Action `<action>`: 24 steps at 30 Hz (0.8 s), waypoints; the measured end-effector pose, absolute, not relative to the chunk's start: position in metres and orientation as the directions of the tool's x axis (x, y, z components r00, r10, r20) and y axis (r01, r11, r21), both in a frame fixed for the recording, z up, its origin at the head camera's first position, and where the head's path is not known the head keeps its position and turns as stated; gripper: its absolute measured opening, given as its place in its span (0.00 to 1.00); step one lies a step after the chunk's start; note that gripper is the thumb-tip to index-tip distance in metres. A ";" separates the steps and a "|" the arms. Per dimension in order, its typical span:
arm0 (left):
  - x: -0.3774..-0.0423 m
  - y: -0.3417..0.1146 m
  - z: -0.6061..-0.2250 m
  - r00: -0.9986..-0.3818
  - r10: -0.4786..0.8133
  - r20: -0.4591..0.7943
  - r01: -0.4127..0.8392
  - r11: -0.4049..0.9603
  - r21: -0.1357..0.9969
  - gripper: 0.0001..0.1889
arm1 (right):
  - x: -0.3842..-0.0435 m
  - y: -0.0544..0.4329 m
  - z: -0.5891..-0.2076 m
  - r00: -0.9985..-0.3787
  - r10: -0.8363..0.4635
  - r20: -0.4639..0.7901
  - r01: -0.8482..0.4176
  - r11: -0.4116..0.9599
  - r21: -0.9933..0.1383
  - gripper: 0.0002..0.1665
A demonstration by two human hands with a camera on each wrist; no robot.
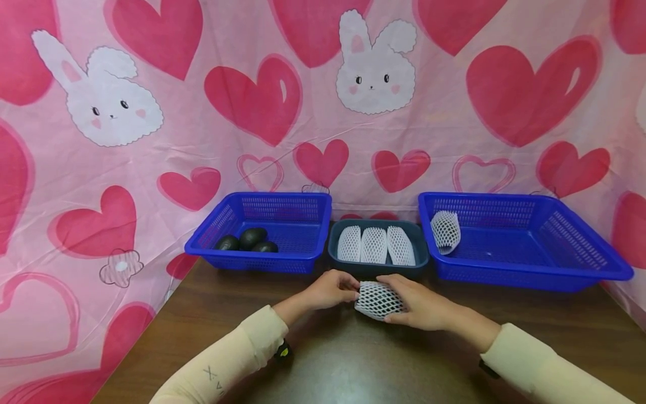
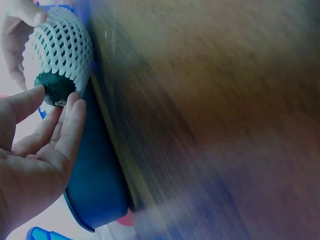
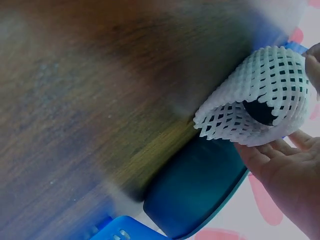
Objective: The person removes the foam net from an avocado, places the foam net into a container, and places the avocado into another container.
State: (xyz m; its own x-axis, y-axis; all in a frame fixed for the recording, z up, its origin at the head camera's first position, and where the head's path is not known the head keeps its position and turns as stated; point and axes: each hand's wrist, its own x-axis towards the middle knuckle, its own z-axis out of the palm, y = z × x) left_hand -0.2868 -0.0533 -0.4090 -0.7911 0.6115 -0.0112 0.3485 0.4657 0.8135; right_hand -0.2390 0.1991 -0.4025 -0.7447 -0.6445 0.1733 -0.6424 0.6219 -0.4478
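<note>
– Fingers (image 2: 75, 120) of the left hand (image 1: 329, 289) pinch the bare end of a dark green fruit (image 2: 56, 89), thumb on one side, fingertips on the other! And across from it?

– Right hand (image 1: 424, 303) curls round the other end of the white foam net (image 1: 379, 300), thumb on the near side, fingers over the far side. Steadying the mesh, I'd say, with the left hand controlling the fruit inside it.

– Exactly where is that pair?

– Between the two hands, just in front of the tray! Whether it touches the tabletop, I can't tell.

– Biggest first, then: what's around them?

– Pink heart-print backdrop (image 1: 252, 106) behind everything, then the brown tabletop (image 1: 343, 365), carrying the lot!

– Two blue baskets next: the right basket (image 1: 530, 279), the left basket (image 1: 282, 262), one to each side, presumably so both arms can reach.

– And the dark teal tray (image 1: 378, 271) between them, straight ahead of the hands. Handy spot!

– Inside it, three spare nets (image 1: 373, 245) side by side, looking flat, perhaps lined up so each lifts out easily.

– Smaller pieces now! One netted fruit (image 1: 445, 233) leans by the right basket's left wall, the side nearest the tray.

– Last, three bare fruits (image 1: 252, 238) cluster toward the left basket's near side, conveniently close to the left hand, by my reckoning!
</note>
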 end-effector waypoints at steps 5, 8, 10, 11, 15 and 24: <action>-0.286 -0.054 -0.409 -0.789 0.615 -0.001 0.364 0.468 0.806 0.10 | -0.237 0.204 -0.401 -0.782 -0.599 0.174 -0.605 0.660 -0.446 0.42; -0.285 -0.055 -0.407 -0.790 0.613 0.006 0.374 0.475 0.796 0.10 | -0.237 0.206 -0.400 -0.790 -0.589 0.167 -0.595 0.673 -0.439 0.41; -0.285 -0.054 -0.406 -0.791 0.612 0.009 0.380 0.480 0.791 0.11 | -0.237 0.207 -0.399 -0.793 -0.587 0.165 -0.593 0.680 -0.431 0.40; -0.285 -0.054 -0.406 -0.790 0.613 0.009 0.383 0.482 0.788 0.11 | -0.237 0.207 -0.399 -0.793 -0.586 0.166 -0.593 0.681 -0.430 0.40; -0.285 -0.054 -0.406 -0.790 0.613 0.009 0.391 0.492 0.778 0.11 | -0.238 0.208 -0.399 -0.794 -0.586 0.161 -0.590 0.680 -0.435 0.39; -0.285 -0.051 -0.404 -0.786 0.619 0.003 0.376 0.474 0.796 0.12 | -0.242 0.211 -0.401 -0.777 -0.611 0.148 -0.604 0.661 -0.444 0.38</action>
State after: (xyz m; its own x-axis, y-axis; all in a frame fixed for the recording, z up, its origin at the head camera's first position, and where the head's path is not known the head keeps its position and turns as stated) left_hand -0.2855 -0.0512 -0.4041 -0.7857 0.6186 0.0027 0.3763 0.4744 0.7958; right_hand -0.2424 0.2107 -0.4014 -0.7774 -0.6114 0.1478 -0.6045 0.6614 -0.4440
